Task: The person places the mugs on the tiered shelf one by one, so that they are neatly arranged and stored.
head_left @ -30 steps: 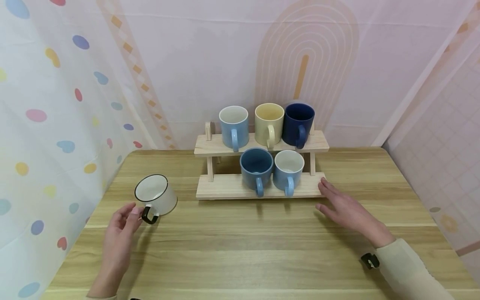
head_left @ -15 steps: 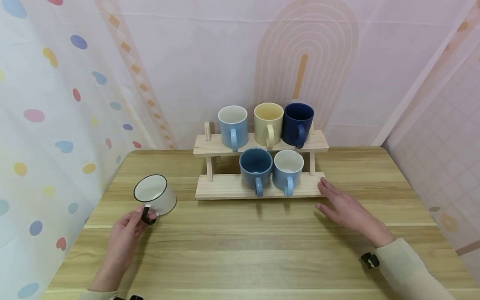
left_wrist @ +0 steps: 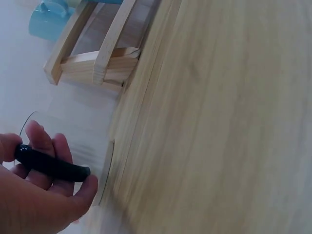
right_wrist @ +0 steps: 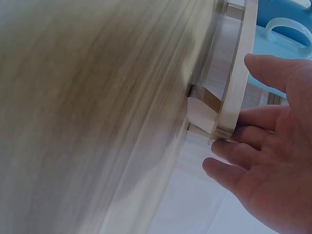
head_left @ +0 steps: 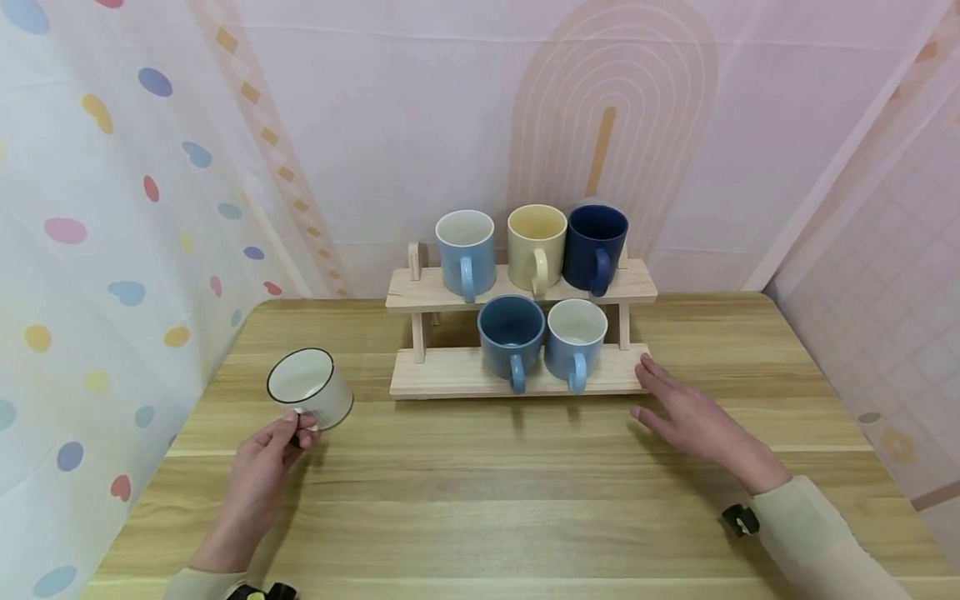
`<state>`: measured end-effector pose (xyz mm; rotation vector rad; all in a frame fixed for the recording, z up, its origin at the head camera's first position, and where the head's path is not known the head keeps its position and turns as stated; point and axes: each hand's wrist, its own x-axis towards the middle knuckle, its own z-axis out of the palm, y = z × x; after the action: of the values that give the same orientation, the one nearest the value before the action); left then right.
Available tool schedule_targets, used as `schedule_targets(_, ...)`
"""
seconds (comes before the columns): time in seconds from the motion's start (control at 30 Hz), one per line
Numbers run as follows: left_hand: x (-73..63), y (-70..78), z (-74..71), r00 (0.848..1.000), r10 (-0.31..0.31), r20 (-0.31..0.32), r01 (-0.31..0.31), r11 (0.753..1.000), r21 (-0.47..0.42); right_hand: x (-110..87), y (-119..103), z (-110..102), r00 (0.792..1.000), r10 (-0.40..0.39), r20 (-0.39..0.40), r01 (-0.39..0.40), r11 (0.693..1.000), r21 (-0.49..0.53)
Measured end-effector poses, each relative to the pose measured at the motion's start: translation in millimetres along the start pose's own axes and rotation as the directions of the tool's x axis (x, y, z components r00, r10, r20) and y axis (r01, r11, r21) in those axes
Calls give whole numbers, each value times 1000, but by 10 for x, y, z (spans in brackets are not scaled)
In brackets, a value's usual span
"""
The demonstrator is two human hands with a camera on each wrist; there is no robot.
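A white enamel mug (head_left: 322, 398) with a black rim stands upright on the table at the left. My left hand (head_left: 262, 471) has its fingers around the mug's black handle (left_wrist: 51, 165), which shows clearly in the left wrist view. At the right end of the two-tier wooden rack (head_left: 442, 375), my right hand (head_left: 693, 425) touches the lower board with its fingertips, fingers loosely extended. In the right wrist view, the fingers of that hand (right_wrist: 273, 151) lie against the board's end, and the thumb lies near its front edge.
On the rack's upper board stand a light blue mug (head_left: 468, 258), a yellow mug (head_left: 534, 250) and a navy mug (head_left: 595, 250). The lower board bears a slate blue mug (head_left: 510, 342) and another light blue mug (head_left: 573, 354). Patterned curtains (head_left: 420, 100) hang behind the table (head_left: 480, 508).
My left hand has moved right and forward to the enamel mug, and its fingers have closed round the handle. The mug and my right hand have stayed in place.
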<state>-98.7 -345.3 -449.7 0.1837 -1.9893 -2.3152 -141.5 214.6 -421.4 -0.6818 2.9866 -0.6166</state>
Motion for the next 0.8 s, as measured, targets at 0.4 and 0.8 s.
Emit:
schedule_targets(0.4,-90,25,82,997,61,-44,-65,993,-98,5,2,-4,1000,-2,3,2,1000,-8)
schedule_targets(0.8,-169,191,311,982,160,-102,-168,983,-78,13,-11,-12,1000,-3,6,3,1000,-6)
